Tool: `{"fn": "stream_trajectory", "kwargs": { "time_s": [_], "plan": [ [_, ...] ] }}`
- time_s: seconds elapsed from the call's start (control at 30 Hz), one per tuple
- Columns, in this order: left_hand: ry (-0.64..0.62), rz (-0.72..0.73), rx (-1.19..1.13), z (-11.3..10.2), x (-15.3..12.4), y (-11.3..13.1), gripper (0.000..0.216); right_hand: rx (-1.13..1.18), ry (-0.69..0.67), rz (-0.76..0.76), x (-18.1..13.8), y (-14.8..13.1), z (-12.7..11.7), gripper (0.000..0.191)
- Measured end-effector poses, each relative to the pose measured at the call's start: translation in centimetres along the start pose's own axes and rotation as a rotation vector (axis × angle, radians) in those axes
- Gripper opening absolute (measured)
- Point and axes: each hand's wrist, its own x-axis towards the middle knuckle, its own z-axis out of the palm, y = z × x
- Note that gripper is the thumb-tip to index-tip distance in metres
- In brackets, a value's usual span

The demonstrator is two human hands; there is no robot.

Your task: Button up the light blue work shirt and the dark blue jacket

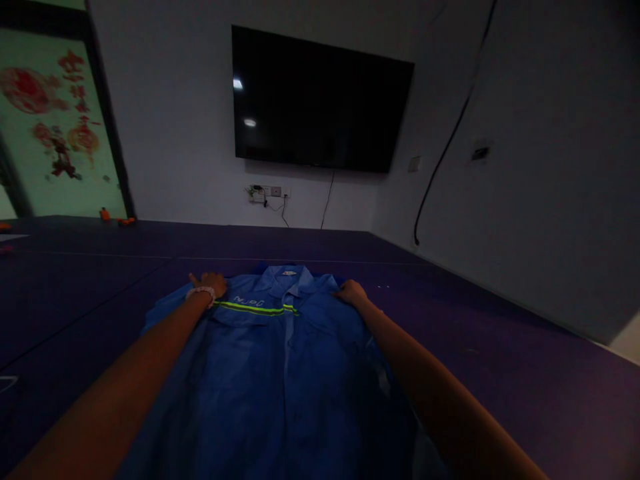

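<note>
A blue work shirt (250, 373) lies spread out front side up on the purple floor, with its collar (287, 280) pointing away from me. Pale lettering and a yellow-green stripe cross its chest, and a button placket runs down the middle. My left hand (213, 283), with a beaded bracelet at the wrist, is on the shoulder at the left; one finger sticks out sideways while the others curl at the cloth. At the opposite shoulder, my right hand (351, 292) pinches the edge of the fabric. Dim light hides the lower part of the shirt.
Purple flooring (450, 320) with thin seams stretches to the walls. A large black television (320, 100) hangs above sockets (273, 192) with cables. One dark cable (445, 153) dangles along the right wall. Small orange objects (105, 214) sit near the decorated glass door (60, 120).
</note>
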Motion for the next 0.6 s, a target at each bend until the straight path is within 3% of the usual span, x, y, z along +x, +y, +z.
{"fn": "stream_trajectory", "kwargs": {
  "time_s": [0.13,0.2,0.3,0.4,0.47,0.6],
  "plan": [
    [0.026,0.035,0.047,-0.6,-0.8,-1.0,0.036,0.006,0.041,0.015,-0.5,-0.4,-0.9,0.024],
    [0.143,0.072,0.033,-1.5,-1.5,-1.3,0.035,0.016,0.095,0.031,-1.1,-0.6,-1.7,0.027],
    [0.418,0.119,-0.007,-3.8,-2.6,-1.1,0.036,0.087,0.273,0.079,-2.4,-0.4,-3.2,0.030],
    [0.650,0.071,-0.104,-7.2,-4.2,-0.1,0.034,0.210,0.485,0.081,-4.5,0.7,-5.1,0.032],
    [0.779,0.002,-0.249,-10.0,-5.7,0.9,0.034,0.295,0.594,-0.009,-6.4,2.2,-7.0,0.032],
    [0.991,0.174,-0.440,-16.3,-10.0,3.7,0.029,0.403,0.710,-0.054,-11.3,7.8,-13.5,0.035]
  ]
}}
